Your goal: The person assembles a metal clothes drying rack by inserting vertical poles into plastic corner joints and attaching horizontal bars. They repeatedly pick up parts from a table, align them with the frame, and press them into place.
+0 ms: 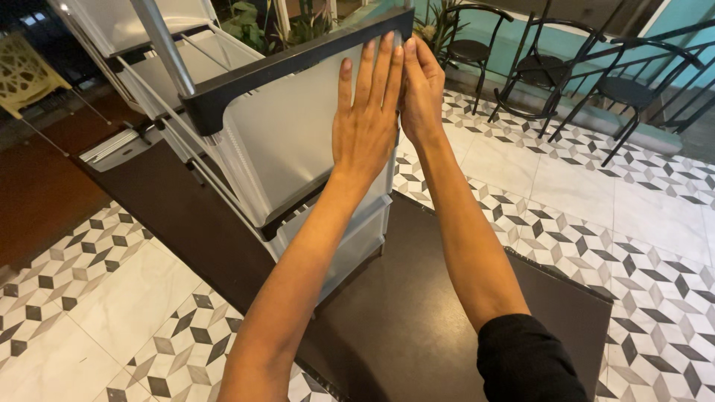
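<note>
Object: translucent plastic drawer unit [298, 141] with black frame rails, standing tilted on the dark bench [417, 327], near the bench's far left edge.
Long axis: runs upward and leans away from the person; the top black rail [298, 67] slants across the upper frame.
Left hand [365, 126]: flat on the translucent side panel, fingers extended upward, palm pressed to the surface, nothing clasped.
Right hand [422, 93]: at the panel's upper right corner, fingers straight, cupping the edge; not clenched.
Nearer hand: both in contact; fingertips nearly touching each other.
Arms: both extended forward and upward, converging.
Surroundings: patterned tile floor [596, 193]; black chairs [588, 82] well apart.
</note>
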